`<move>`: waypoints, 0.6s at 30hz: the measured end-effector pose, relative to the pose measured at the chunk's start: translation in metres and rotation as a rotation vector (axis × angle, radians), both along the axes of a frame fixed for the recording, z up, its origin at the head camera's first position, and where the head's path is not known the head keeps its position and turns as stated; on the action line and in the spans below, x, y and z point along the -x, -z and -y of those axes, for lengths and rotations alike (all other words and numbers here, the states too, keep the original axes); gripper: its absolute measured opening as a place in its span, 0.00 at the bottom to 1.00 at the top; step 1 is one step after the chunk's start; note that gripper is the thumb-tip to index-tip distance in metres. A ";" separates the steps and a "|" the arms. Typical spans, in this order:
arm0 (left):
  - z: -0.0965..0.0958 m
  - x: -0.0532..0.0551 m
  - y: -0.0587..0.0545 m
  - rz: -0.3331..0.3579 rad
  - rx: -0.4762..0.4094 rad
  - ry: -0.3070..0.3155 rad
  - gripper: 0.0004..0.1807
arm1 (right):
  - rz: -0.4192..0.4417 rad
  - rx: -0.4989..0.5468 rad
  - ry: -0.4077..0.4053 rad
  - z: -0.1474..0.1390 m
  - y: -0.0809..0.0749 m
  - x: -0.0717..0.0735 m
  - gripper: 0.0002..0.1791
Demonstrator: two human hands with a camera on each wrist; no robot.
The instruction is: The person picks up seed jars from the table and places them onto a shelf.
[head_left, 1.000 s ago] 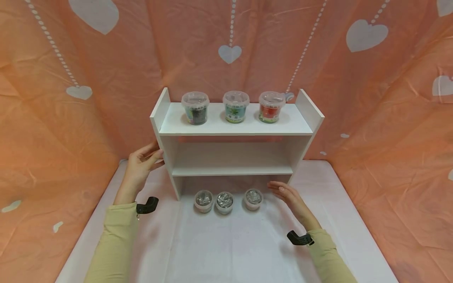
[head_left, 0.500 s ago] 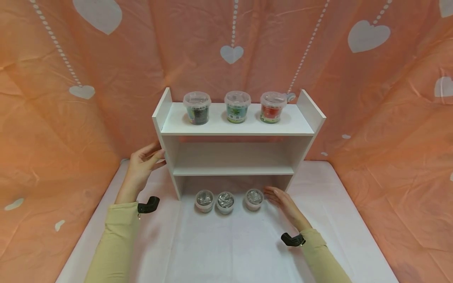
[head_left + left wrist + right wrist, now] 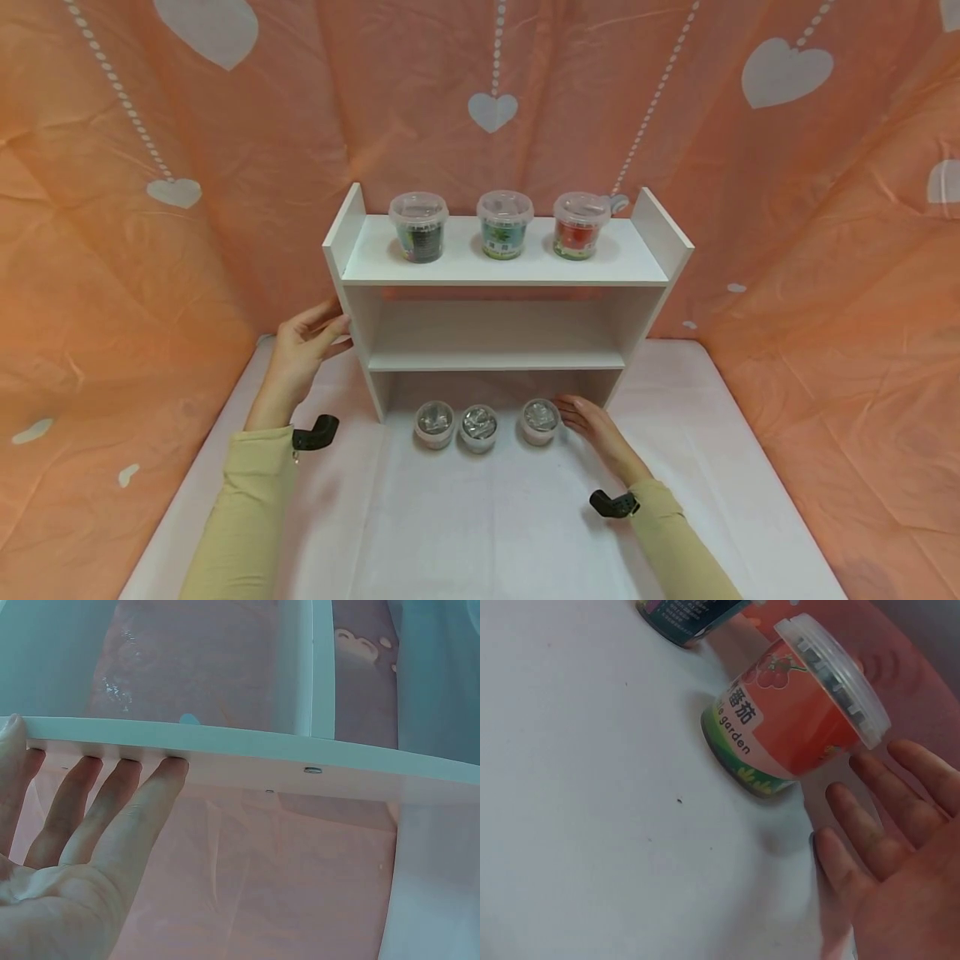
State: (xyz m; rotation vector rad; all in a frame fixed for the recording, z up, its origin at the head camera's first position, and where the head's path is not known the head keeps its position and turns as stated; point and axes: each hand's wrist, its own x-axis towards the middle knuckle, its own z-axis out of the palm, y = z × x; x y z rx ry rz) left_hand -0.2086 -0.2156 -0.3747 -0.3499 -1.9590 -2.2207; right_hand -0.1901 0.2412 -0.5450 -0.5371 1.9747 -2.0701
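Observation:
A white shelf unit (image 3: 495, 333) stands on the table. My left hand (image 3: 296, 354) touches its left side panel; in the left wrist view straight fingertips (image 3: 174, 766) rest on the panel's outer face, with the thumb at its front edge. Near the unit's foot, a small lidded tub (image 3: 539, 421) with a silvery top stands upright, and my right hand (image 3: 596, 429) is beside it, fingers extended. The right wrist view shows this tub's red "little garden" label (image 3: 787, 712) and clear lid. Whether the fingers touch it, I cannot tell.
Two more tubs, one left (image 3: 434, 423) and one middle (image 3: 478, 428), stand at the unit's foot. On the top shelf are a dark-labelled tub (image 3: 418, 229), a green-blue tub (image 3: 504, 227) and a red tub (image 3: 579, 227). An orange curtain (image 3: 420, 92) hangs behind.
My right hand has moved left and slightly down, ending close beside the rightmost lower tub. My left hand stays at the side panel, and the tubs keep their places.

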 end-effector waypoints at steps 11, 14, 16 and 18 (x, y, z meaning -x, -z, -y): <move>-0.001 0.000 0.000 0.013 0.009 -0.011 0.27 | 0.031 -0.027 0.041 0.007 0.004 0.000 0.29; -0.001 0.000 -0.001 0.015 0.015 -0.012 0.27 | 0.045 -0.032 0.050 0.008 0.006 -0.001 0.31; -0.001 -0.001 -0.001 0.015 0.018 -0.012 0.27 | 0.047 -0.035 0.045 0.010 0.006 -0.001 0.31; 0.000 -0.001 -0.001 0.015 0.017 -0.011 0.27 | 0.044 -0.047 0.041 0.010 0.007 -0.001 0.31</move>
